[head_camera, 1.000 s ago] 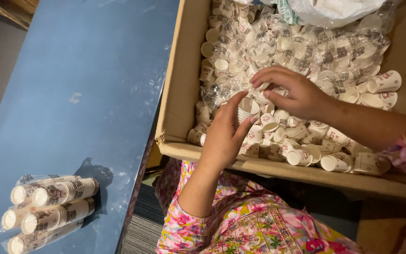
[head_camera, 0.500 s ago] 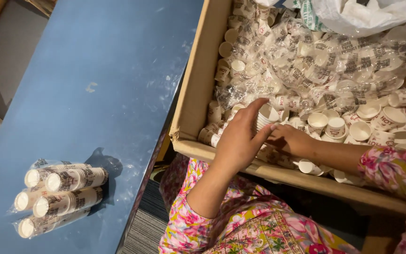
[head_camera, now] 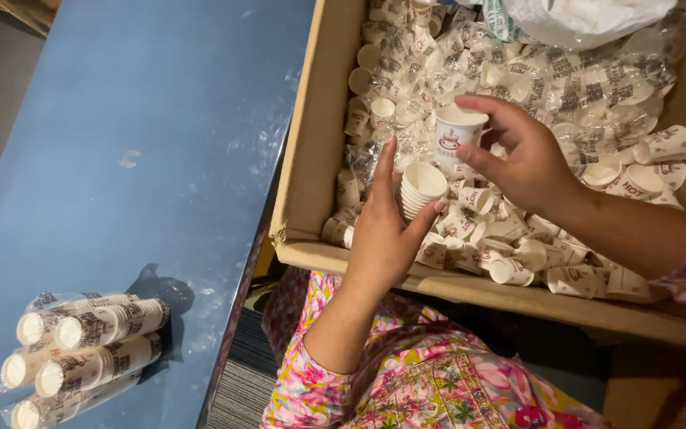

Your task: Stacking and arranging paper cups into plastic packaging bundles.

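Observation:
My left hand [head_camera: 383, 230] holds a short stack of nested white paper cups [head_camera: 420, 189] over the near part of a large cardboard box [head_camera: 311, 171]. My right hand [head_camera: 522, 155] holds a single white paper cup [head_camera: 456, 133] with a red print, just above and to the right of the stack. The box is full of loose small paper cups [head_camera: 518, 254] and clear-wrapped sleeves of cups [head_camera: 581, 79].
A blue table [head_camera: 136, 143] lies left of the box. On its near left corner sits a clear plastic pack of stacked cups [head_camera: 81, 357]. A white plastic bag [head_camera: 581, 16] rests at the far end of the box. My floral sleeves and lap are below.
My right hand has risen out of the loose cups with a single cup. My left hand now holds a stack of cups upright; the view shifted left a little.

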